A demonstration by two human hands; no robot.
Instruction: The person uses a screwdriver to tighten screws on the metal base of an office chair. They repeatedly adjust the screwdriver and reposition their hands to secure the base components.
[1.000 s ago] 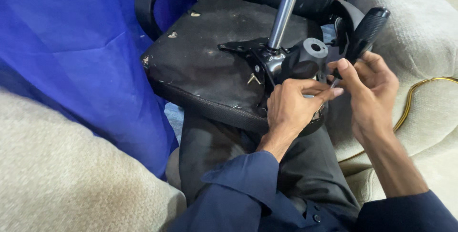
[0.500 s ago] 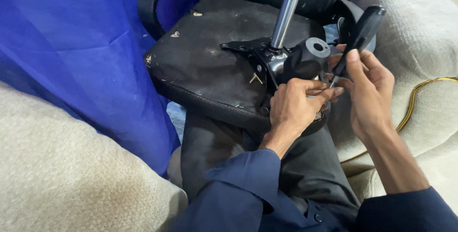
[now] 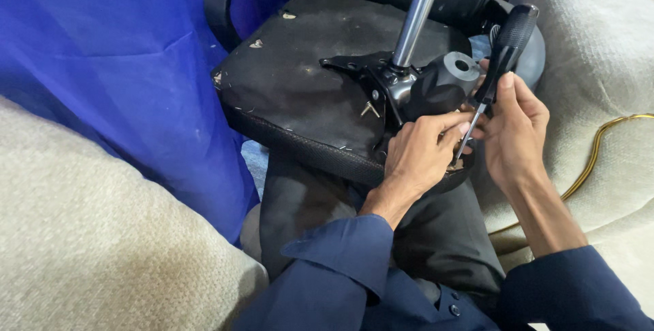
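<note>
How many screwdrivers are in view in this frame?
1. The black-handled screwdriver is in the right hand, its tip beside the left hand at the upturned chair seat. Others may be hidden.

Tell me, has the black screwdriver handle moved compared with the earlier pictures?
Yes. The screwdriver handle in the right hand has tilted more upright, and its top now sits closer to the chrome column.
</note>
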